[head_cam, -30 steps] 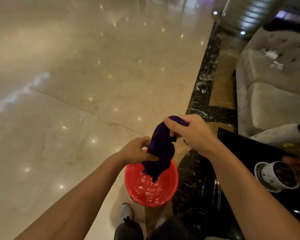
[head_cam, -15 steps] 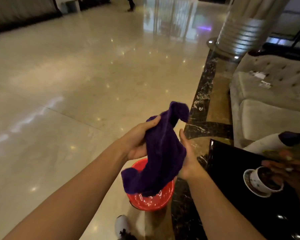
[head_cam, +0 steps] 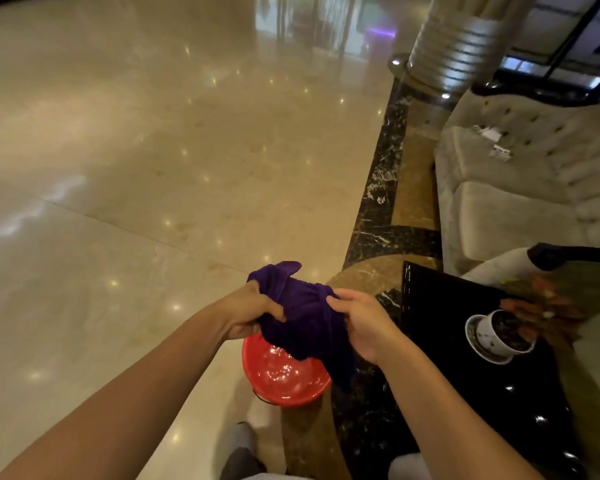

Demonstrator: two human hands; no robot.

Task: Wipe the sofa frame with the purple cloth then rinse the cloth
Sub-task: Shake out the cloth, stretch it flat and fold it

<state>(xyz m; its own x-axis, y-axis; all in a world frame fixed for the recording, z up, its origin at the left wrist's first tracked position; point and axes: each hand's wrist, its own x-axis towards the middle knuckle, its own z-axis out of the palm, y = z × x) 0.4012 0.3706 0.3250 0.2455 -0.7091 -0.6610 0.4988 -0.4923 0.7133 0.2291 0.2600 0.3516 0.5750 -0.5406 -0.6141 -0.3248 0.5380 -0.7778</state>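
Observation:
The purple cloth (head_cam: pixel 305 317) hangs bunched between both my hands, above a red bucket (head_cam: pixel 284 375) with water that stands on the floor. My left hand (head_cam: pixel 253 315) grips the cloth's left side. My right hand (head_cam: pixel 362 323) grips its right side, and a loose end droops past the bucket's right rim. The beige tufted sofa (head_cam: pixel 520 188) stands at the right, a dark curved piece of its frame (head_cam: pixel 568 254) showing near its white armrest.
A glossy black table (head_cam: pixel 440 306) at the right carries a white pot with a plant (head_cam: pixel 499 334). A ribbed column (head_cam: pixel 461 39) rises behind the sofa. Polished beige marble floor (head_cam: pixel 153 168) spreads to the left, with a dark marble border strip. My shoes show at the bottom.
The cloth went from hanging twisted over the bucket to being opened and regripped; both hands now hold it lower and wider. My view has tilted up and then steadied.

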